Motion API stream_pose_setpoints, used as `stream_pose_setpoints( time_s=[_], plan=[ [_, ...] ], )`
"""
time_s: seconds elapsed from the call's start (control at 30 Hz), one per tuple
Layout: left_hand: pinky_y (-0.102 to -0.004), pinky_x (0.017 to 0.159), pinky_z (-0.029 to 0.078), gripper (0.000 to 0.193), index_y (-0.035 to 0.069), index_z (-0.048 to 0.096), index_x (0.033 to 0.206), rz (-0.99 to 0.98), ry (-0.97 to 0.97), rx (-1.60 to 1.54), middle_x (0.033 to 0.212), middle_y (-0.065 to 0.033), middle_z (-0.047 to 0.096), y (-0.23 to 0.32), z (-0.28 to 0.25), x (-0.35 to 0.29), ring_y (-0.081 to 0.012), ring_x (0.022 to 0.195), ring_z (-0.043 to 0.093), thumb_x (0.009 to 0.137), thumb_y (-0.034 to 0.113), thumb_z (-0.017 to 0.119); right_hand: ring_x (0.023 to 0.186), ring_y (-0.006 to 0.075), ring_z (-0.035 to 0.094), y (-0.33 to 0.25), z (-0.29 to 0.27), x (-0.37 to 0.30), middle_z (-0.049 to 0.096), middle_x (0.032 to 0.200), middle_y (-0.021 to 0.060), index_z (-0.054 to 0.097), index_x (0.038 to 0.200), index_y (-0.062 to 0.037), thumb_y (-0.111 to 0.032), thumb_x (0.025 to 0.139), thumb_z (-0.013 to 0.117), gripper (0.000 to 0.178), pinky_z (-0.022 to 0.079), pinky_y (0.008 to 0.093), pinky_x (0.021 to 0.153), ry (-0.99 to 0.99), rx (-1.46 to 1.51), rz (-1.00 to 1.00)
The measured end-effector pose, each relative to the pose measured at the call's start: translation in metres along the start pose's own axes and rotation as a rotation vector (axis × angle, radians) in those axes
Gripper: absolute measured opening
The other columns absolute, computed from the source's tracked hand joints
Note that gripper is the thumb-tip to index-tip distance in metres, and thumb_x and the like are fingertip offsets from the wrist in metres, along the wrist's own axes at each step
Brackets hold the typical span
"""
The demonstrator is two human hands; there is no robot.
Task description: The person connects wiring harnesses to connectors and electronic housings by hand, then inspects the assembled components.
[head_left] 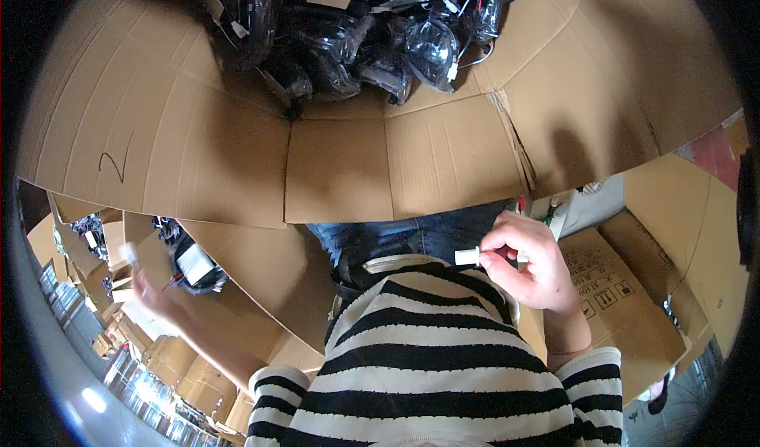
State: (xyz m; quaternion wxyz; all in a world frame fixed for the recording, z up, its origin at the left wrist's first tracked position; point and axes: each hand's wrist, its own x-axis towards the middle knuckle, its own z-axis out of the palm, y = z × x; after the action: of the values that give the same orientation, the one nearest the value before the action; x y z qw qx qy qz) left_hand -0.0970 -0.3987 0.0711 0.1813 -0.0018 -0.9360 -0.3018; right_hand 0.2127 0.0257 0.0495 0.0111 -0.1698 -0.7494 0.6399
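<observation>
My right hand [526, 261] is in front of my waist at the right, its thumb and index finger pinched on a small white plastic piece [467, 256] shaped like a wire connector. The piece points left. My left hand [148, 287] is stretched out to the far left, smeared by motion. A small white blur [129, 252] shows at its fingertips; I cannot tell what it is or whether the fingers grip it. Ahead of me, a large open cardboard box [336, 170] holds several clear-and-black plastic lamp units [432, 51] with thin wires and white plugs.
On the left, beside my left hand, an opened box holds dark wired parts [194, 265]. A closed, printed cardboard carton [606, 281] stands at the right. More cartons [186, 368] are stacked at the lower left. The big box's front flap hangs close to my legs.
</observation>
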Motion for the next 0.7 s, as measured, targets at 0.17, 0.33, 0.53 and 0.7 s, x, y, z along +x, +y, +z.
stream_pose_setpoints(
  time_s=[0.17, 0.33, 0.53, 0.7],
  plan=[
    [-0.0244, 0.066, 0.044, 0.022, -0.002, 0.055, 0.103, 0.353, -0.106, -0.164, 0.082, -0.0074, 0.058, 0.089, 0.084, -0.079, -0.0123, 0.071, 0.054, 0.082, 0.002, 0.052, 0.053, 0.0194, 0.048, 0.001, 0.015, 0.001, 0.046, 0.058, 0.0059, 0.053, 0.071, -0.0029, 0.0, 0.07, 0.058, 0.006, 0.034, 0.0289, 0.046, 0.021, 0.01, 0.073],
    [-0.0266, 0.084, 0.04, 0.033, -0.005, 0.052, 0.107, -0.002, -0.651, -0.405, 0.103, -0.0129, 0.058, 0.122, 0.236, -0.079, -0.0178, 0.094, 0.054, 0.081, 0.016, 0.056, 0.053, 0.0176, 0.045, 0.003, 0.01, -0.001, 0.047, 0.06, 0.0057, 0.053, 0.07, -0.0023, 0.001, 0.069, 0.058, 0.006, 0.033, 0.0272, 0.047, 0.043, -0.015, 0.02],
    [-0.032, 0.082, 0.039, 0.04, -0.003, 0.052, 0.109, -0.32, -0.601, -0.332, 0.102, -0.0124, 0.058, 0.08, 0.348, -0.034, -0.0222, 0.094, 0.053, 0.077, 0.018, 0.059, 0.053, 0.0176, 0.047, 0.003, 0.018, -0.005, 0.049, 0.061, 0.0065, 0.053, 0.07, -0.0016, 0.002, 0.067, 0.057, 0.006, 0.033, 0.0267, 0.046, 0.069, -0.028, -0.012],
    [-0.0304, 0.077, 0.04, 0.036, -0.002, 0.056, 0.103, -0.206, -0.647, -0.293, 0.1, -0.0112, 0.059, 0.08, 0.362, -0.027, -0.0201, 0.09, 0.054, 0.075, 0.02, 0.06, 0.058, 0.023, 0.052, -0.001, 0.02, 0.0, 0.052, 0.063, 0.0092, 0.054, 0.07, -0.0016, 0.0, 0.068, 0.058, 0.005, 0.041, 0.0302, 0.053, 0.015, -0.02, 0.067]
  ],
)
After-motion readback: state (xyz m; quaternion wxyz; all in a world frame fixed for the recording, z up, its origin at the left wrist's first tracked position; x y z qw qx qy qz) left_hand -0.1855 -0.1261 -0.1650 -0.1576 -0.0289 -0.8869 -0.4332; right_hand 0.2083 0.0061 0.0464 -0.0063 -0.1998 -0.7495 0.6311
